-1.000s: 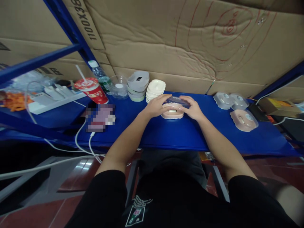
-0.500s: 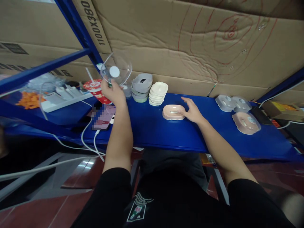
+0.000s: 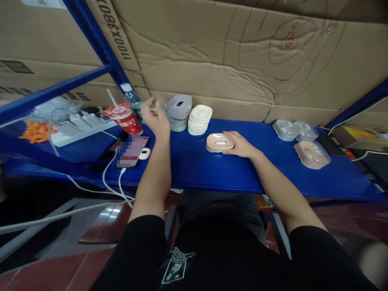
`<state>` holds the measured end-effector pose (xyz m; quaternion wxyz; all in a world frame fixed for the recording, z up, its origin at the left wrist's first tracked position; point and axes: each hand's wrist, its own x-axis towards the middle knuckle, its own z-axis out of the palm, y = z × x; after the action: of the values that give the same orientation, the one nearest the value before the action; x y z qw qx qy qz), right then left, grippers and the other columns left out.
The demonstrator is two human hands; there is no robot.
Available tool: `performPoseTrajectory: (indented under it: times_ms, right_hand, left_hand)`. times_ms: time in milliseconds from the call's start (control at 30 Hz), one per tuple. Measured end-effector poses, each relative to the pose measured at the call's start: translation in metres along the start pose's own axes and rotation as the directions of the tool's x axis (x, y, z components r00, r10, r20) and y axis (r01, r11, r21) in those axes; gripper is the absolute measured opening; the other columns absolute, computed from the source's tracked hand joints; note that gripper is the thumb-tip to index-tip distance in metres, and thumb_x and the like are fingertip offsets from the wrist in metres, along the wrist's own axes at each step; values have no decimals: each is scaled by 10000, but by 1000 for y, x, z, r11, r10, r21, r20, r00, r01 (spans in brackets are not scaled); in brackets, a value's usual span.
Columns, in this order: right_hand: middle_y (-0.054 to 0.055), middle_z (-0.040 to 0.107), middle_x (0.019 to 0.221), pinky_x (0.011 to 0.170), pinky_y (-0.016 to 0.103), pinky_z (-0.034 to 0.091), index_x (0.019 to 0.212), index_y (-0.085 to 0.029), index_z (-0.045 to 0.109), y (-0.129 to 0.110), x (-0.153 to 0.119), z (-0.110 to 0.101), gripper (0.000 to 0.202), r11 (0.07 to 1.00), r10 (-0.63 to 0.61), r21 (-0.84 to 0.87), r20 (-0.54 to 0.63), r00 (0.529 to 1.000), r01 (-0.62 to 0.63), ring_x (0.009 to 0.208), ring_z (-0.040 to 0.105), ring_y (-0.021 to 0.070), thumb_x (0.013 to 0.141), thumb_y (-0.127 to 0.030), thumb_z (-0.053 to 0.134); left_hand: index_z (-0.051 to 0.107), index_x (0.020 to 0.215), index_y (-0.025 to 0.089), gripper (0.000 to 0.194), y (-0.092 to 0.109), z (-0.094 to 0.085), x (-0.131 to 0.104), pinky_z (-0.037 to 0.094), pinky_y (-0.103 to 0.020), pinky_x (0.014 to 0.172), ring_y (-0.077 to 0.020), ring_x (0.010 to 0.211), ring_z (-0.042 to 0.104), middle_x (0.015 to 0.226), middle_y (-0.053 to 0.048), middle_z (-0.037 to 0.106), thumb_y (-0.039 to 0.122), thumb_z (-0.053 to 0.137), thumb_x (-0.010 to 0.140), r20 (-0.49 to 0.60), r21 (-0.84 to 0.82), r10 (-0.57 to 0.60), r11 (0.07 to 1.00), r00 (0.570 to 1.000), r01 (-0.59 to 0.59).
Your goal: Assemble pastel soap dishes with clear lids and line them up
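Observation:
My right hand (image 3: 241, 144) grips the right end of a peach plastic dish (image 3: 220, 142), thumb in front and fingers behind. The dish looks like a soap dish, with a small white bar in its middle, and rests on the blue table. My left hand (image 3: 156, 118) is raised with curled fingers, left of a stack of grey translucent dishes (image 3: 179, 108). A blurred, thin clear plastic lid (image 3: 159, 104) shows at its fingertips, mostly hidden. Beside the grey stack stands a pile of cream dishes (image 3: 200, 118).
To the left are a red paper cup (image 3: 125, 119) with a straw, a water bottle (image 3: 131, 97), a phone (image 3: 133, 151) and a power strip (image 3: 80, 129). Lidded grey dishes (image 3: 285, 129) and a lidded peach dish (image 3: 311, 154) sit at the right. Cardboard (image 3: 194, 52) backs the blue table (image 3: 197, 169).
My left hand has moved right and slightly down with the clear lid, now tilted mostly out of sight. My right hand has closed around the end of the peach dish.

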<state>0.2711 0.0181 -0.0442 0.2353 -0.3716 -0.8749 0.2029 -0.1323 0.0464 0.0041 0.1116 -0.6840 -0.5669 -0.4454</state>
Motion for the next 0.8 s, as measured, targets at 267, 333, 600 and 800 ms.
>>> performPoseTrajectory:
  times_ms: [267,333,600,800]
  right_hand:
    - [150,636,1530,1273,687,391,1534,-304,642,-11,0,-9,1000,988,63,151,-203,977,-32,1459,577,427,716,-838,853]
    - [141,651,1520,1270,676,400,1485,-305,681,-11,1,-10,972,978,96,206,-251,963,-44,1438,598,414,706,-864,839]
    - [156,712,1465,1206,642,489,1405,-256,731,-11,5,-9,1012,904,236,415,-278,931,-105,1343,677,404,624,-885,864]
    - [146,699,1501,1275,627,416,1303,-271,788,-14,4,-12,921,945,162,325,-337,927,-47,1435,623,406,617,-879,878]
  left_hand:
    - [628,1500,224,831,111,15,-36,559,-463,1118,-339,1362,666,1565,-152,628,807,667,909,384,-336,265,932,885,-133]
    - [544,1607,220,949,121,18,-41,486,-512,1230,-379,1498,569,1653,-163,564,783,734,868,516,-331,291,935,805,-126]
    - [465,1682,223,1017,116,29,-45,420,-555,1293,-393,1570,504,1708,-177,508,641,838,833,613,-302,247,951,750,-66]
    - [409,1712,213,1031,119,29,-46,372,-563,1322,-396,1618,435,1756,-195,428,705,770,881,611,-365,219,931,761,25]
